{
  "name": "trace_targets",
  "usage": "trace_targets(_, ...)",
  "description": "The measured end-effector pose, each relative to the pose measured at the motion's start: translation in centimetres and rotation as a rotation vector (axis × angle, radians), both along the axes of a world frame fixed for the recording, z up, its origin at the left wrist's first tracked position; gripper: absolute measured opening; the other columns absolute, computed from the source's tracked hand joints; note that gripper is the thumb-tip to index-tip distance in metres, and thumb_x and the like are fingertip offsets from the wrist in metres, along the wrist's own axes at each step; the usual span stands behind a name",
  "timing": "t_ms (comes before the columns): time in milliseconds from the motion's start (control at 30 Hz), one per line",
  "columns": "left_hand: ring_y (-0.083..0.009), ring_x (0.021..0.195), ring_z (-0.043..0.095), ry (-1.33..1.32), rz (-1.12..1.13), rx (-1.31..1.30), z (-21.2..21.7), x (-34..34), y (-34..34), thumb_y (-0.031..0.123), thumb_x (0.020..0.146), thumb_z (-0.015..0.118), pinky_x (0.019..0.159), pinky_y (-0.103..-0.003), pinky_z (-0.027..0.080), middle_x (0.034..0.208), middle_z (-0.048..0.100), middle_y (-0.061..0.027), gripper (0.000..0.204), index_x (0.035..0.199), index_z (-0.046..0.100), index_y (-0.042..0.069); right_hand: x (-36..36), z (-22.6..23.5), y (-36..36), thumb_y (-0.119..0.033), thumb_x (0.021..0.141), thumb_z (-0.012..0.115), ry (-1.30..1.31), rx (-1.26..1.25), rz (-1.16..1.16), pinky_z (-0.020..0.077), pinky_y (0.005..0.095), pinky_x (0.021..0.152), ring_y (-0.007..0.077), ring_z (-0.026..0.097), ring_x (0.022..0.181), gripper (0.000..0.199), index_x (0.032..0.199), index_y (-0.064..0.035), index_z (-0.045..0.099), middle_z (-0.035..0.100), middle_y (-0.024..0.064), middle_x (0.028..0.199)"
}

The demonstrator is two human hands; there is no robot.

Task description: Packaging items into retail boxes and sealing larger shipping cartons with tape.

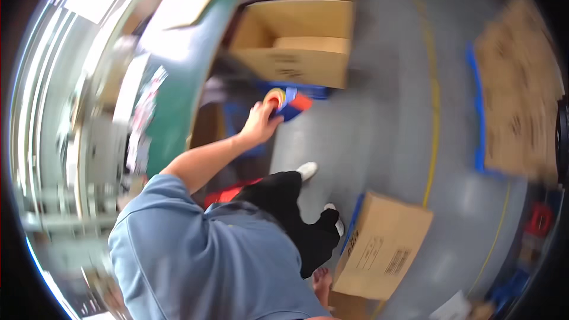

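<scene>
One tape dispenser point(289, 111): held in the left hand point(258, 124) at the end of an extended arm point(207, 161), and seen just below the front wall of the open carton point(290, 66); any gap between them cannot be judged.
Left grip: closed on the dispenser at the end that bears the tape roll point(275, 96); a firm but unstrained hold is probably best, with the roll left free to turn and any cutting edge pointed away from skin.
Right hand point(322, 280): seen beside the closed carton point(384, 249); whether contact is made, or anything is held, cannot be told.
Green table point(170, 112): set alongside the extended arm; its edge should be given room, so that the dispenser is not knocked.
Footing: two white shoes point(307, 170) are seen apart on the grey floor point(385, 89); short, balanced steps are advised, since the closed carton is placed close by.
</scene>
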State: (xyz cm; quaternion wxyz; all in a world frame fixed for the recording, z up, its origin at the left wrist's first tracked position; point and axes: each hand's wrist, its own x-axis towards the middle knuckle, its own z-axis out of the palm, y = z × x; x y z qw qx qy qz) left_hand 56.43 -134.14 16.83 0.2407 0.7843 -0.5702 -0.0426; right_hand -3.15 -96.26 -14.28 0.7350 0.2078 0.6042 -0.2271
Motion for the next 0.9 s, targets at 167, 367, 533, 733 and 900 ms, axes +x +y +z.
trace_targets(167,-0.0456,0.096,0.062,-0.315,0.709,-0.055,5.6,19.9,11.5,0.025,0.087,0.074,0.084,-0.052,0.049,0.099,0.068,-0.0259,0.035,0.112,0.065,0.003,4.3,7.4,-16.1,-0.032,0.099,0.053,0.253,0.036,0.706,0.0404,0.0341,0.053,0.0133,0.048,0.063,0.018,0.092,-0.0173,0.063,0.047,-0.0028,0.072)
trace_targets(367,-0.0374,0.120,0.063,-0.020,1.205,0.433,-1.1,31.5,14.5,0.047,0.088,0.070,0.100,-0.048,0.049,0.130,0.067,-0.0157,0.063,0.143,0.056,0.019,-1.9,7.8,-27.6,-0.034,0.099,0.058,0.629,-0.291,0.659,0.0540,0.0370,0.072,0.0195,0.064,0.080,0.026,0.095,-0.0113,0.070,0.064,0.0024,0.082)
trace_targets(533,-0.0327,0.124,0.062,-0.162,1.057,0.751,1.3,37.1,19.0,0.059,0.086,0.069,0.100,-0.050,0.050,0.139,0.063,-0.0057,0.068,0.144,0.055,0.027,2.7,9.7,-31.5,-0.036,0.099,0.060,0.591,-0.234,0.726,0.0416,0.0298,0.056,0.0101,0.051,0.062,0.031,0.082,-0.0107,0.066,0.056,-0.0027,0.069)
trace_targets(733,-0.0331,0.107,0.066,-0.234,0.307,0.498,-4.9,21.3,-4.1,0.043,0.096,0.067,0.094,-0.040,0.051,0.116,0.068,-0.0201,0.052,0.120,0.064,-0.003,-6.6,5.7,-19.4,-0.035,0.101,0.052,1.157,0.053,0.375,0.0520,0.0391,0.079,0.0280,0.067,0.089,0.042,0.114,0.0013,0.068,0.070,0.0189,0.095)
trace_targets(900,-0.0138,0.102,0.061,0.591,-0.195,0.892,-18.8,-18.6,-21.1,0.035,0.101,0.064,0.089,-0.027,0.049,0.115,0.067,-0.0043,0.045,0.132,0.063,0.002,-18.5,2.0,-9.9,-0.055,0.104,0.041,1.417,0.460,0.276,0.0489,0.0502,0.096,0.0456,0.060,0.116,0.066,0.132,0.0025,0.058,0.061,0.0275,0.130)
